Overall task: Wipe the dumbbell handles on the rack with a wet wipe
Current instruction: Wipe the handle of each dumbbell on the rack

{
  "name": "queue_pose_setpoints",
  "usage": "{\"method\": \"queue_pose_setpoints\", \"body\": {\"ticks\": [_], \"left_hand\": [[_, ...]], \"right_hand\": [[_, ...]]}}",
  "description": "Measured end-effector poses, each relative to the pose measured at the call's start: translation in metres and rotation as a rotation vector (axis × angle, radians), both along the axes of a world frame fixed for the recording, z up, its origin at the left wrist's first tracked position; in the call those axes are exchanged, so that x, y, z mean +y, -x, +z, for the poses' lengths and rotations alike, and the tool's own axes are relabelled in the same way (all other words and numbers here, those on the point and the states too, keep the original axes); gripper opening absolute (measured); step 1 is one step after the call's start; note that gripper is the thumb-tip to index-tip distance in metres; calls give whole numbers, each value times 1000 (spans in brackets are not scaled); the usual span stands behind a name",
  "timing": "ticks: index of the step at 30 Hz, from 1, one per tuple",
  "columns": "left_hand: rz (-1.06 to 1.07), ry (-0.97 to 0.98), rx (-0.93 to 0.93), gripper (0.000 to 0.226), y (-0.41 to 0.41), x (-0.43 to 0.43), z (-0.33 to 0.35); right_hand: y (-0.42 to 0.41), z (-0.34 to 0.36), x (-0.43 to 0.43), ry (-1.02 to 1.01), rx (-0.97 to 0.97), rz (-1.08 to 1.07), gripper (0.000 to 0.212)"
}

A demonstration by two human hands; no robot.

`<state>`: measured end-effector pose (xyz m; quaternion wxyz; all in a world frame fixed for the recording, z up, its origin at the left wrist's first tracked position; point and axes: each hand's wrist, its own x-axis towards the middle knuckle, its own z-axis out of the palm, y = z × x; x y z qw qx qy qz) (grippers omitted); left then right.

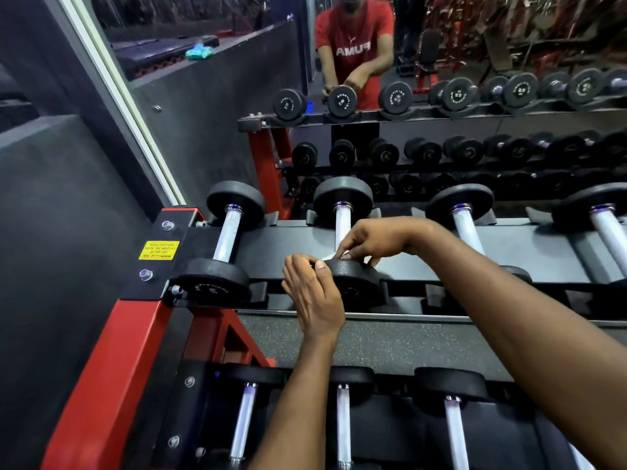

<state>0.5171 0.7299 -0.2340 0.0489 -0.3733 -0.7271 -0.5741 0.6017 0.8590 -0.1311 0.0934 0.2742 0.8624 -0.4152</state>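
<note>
Two hands are at the second dumbbell (356, 279) right of the yellow sticker (158, 250). The right hand (376, 240) pinches the wet wipe (330, 256) against the near end of its handle (342, 222), and the left hand (314, 296) curls its fingers on the near head. Probably early going: the handles farther right of the sticker, and those below it, appear left to do.

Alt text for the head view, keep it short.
The right hand pinches a white wipe at the near end of the second dumbbell's handle on the rack; the left hand grips that dumbbell's near head. A mirror behind reflects the rack.
</note>
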Motion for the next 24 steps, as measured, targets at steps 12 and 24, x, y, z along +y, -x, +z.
{"method": "queue_pose_setpoints", "body": {"ticks": [12,24], "left_hand": [[27,-42,-14,16,2,4,-3],[21,-55,0,17,1,5,-3]], "right_hand": [[-48,-15,13,125,272,-122,20],[-17,-18,5,-358,617,46,22]]}}
